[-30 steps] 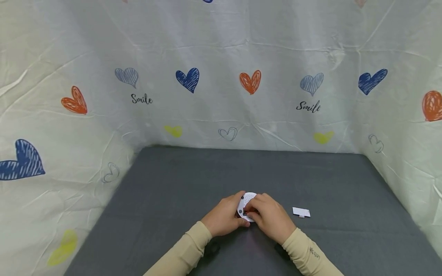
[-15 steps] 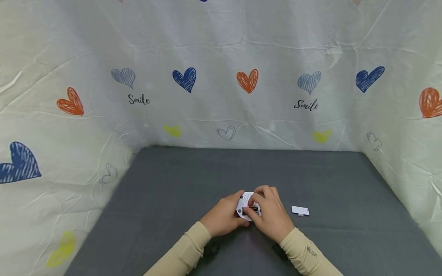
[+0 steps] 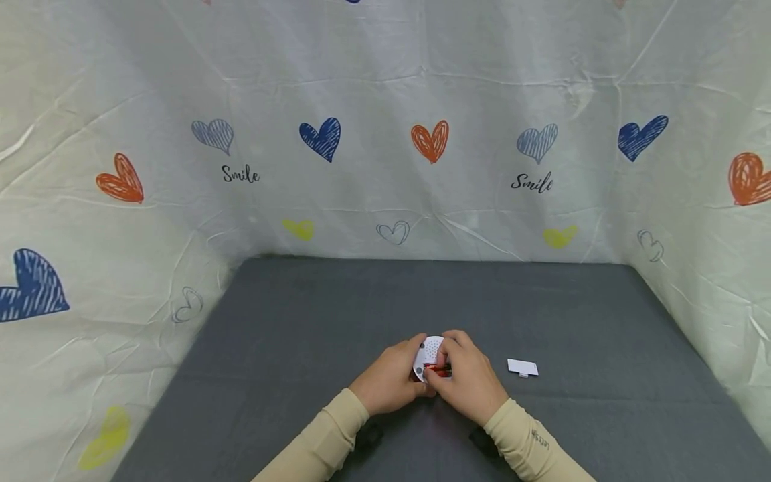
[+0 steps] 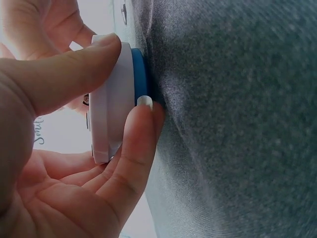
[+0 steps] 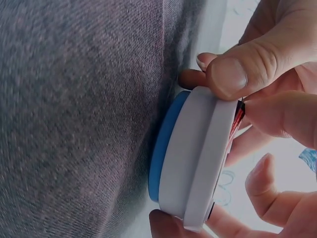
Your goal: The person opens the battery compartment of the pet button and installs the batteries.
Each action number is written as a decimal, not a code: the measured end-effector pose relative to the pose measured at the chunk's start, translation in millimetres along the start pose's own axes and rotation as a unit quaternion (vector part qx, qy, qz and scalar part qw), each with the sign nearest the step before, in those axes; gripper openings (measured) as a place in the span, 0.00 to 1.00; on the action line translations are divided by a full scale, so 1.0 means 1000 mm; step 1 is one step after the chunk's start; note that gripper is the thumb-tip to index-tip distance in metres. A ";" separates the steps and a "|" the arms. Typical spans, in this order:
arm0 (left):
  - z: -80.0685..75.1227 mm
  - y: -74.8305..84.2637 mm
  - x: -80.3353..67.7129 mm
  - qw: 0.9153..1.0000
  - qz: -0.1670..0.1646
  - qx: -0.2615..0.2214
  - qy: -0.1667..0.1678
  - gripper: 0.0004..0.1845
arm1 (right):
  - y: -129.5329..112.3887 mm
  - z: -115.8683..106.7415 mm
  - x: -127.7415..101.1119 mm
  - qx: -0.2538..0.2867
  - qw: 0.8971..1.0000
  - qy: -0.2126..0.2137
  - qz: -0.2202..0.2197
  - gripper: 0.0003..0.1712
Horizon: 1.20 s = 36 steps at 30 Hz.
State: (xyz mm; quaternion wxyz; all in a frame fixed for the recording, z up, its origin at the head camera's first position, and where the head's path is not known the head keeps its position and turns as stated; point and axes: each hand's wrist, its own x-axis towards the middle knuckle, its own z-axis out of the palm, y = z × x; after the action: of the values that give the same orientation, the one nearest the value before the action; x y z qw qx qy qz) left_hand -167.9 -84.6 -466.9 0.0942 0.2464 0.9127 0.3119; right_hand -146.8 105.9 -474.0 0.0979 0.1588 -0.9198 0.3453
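The round white device [image 3: 429, 355] with a blue base sits on the grey table [image 3: 301, 335] between both hands. The left hand [image 3: 390, 381] grips its rim, thumb on one edge and a fingertip on the blue base. The right hand [image 3: 470, 383] curls over its top face, fingers pinching a red battery [image 3: 438, 369] there; a small white cover [image 3: 522, 367] lies just to the right.

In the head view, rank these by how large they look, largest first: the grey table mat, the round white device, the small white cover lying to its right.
1. Grey table mat, by far the largest.
2. Round white device, though hands partly hide it.
3. Small white cover.
The last two look close in size, so their order is unsure.
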 end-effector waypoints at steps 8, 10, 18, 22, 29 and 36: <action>0.002 0.000 0.000 1.000 0.000 0.003 0.014 0.48 | -0.004 -0.001 0.001 0.005 1.000 0.002 0.022 0.20; 0.003 0.001 0.000 1.000 0.001 0.002 0.018 0.47 | -0.006 -0.002 0.001 0.006 1.000 0.006 0.027 0.21; 0.001 0.003 0.000 1.000 0.009 -0.003 0.020 0.47 | -0.010 -0.004 0.002 -0.008 0.999 0.013 0.036 0.24; 0.000 0.001 0.000 1.000 0.003 0.002 0.013 0.47 | -0.007 -0.005 0.002 -0.008 0.999 0.004 0.033 0.23; -0.001 0.001 0.002 1.000 -0.015 0.008 0.005 0.51 | 0.015 -0.034 0.000 -0.043 0.997 -0.019 0.067 0.19; 0.000 0.002 0.000 1.000 -0.018 0.006 0.011 0.52 | 0.047 -0.068 -0.014 -0.106 0.990 -0.025 0.095 0.15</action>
State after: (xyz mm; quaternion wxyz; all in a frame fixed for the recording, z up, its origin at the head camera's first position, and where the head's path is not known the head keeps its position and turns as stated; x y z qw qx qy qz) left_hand -167.3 -83.6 -465.8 0.0887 0.2274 0.9197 0.3075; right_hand -145.4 187.2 -456.2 0.0574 0.0680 -0.9642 0.2498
